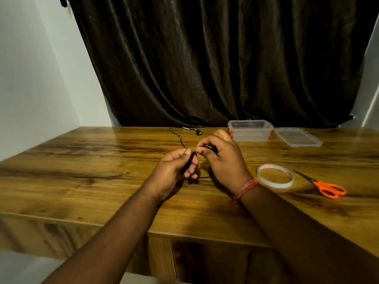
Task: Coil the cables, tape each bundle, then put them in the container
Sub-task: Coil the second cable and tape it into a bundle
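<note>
above the table (82,160), left hand (174,171) and right hand (223,158) pinching black cable (181,141)

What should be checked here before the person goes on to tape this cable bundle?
1. Cable held by both hands: ok, left hand grips the coiled part and right hand pinches a loop.
2. Coiling finished: not ok, a loose length still trails across the table.
3. Tape roll near the right hand: ok, lying flat on the table.
4. Scissors ready: ok, beside the tape roll, blades shut.
5. Container open: ok, its lid lies beside it.
6. Free end on the tape: cannot tell.
</note>
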`<state>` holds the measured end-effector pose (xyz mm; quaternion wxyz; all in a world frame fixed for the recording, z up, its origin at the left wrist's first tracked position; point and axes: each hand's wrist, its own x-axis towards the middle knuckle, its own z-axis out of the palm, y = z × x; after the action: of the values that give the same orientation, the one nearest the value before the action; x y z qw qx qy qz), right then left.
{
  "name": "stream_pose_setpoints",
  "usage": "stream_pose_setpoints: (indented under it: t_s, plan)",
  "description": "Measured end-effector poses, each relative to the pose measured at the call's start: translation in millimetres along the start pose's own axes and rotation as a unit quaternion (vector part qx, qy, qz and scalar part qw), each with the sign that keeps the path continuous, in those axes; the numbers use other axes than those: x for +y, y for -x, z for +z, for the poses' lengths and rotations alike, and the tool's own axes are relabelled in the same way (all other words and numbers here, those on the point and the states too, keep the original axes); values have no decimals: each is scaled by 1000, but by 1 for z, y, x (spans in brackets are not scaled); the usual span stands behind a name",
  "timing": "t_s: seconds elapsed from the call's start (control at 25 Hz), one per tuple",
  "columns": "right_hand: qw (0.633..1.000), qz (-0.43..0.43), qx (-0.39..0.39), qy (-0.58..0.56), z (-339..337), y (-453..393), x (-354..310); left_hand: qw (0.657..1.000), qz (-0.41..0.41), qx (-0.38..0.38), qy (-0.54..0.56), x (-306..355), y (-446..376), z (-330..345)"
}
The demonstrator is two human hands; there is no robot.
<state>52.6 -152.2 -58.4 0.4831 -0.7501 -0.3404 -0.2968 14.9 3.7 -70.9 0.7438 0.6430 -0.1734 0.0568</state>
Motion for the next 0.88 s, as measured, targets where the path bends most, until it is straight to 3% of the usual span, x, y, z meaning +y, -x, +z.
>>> stream_pose_setpoints:
  t_s: [0.2, 0.32, 0.4, 0.52, 0.6, 0.72, 0.88]
  plan:
    - [991, 17, -133, 6, 11, 8, 1, 976, -27, -54, 209, 10, 3, -10]
    - [984, 8, -171, 43, 13, 13, -3, 964, 2, -48, 261, 11, 1, -15]
    - [978, -5, -196, 71, 14, 14, -4, 960, 32, -30, 276, 12, -1, -15]
    - [959, -19, -264, 105, 18, 18, -5, 962, 59, 53, 263, 15, -2, -15]
    - [956, -19, -275, 103, 18, 19, -6, 969, 77, 114, 204, 14, -4, -13]
    - [966, -42, -234, 101, 13, 18, -9, 978, 98, 185, 5, 8, -3, -4]
    - [973, -77, -177, 126, 5, 13, -10, 942, 114, 188, -252, -3, -1, -2]
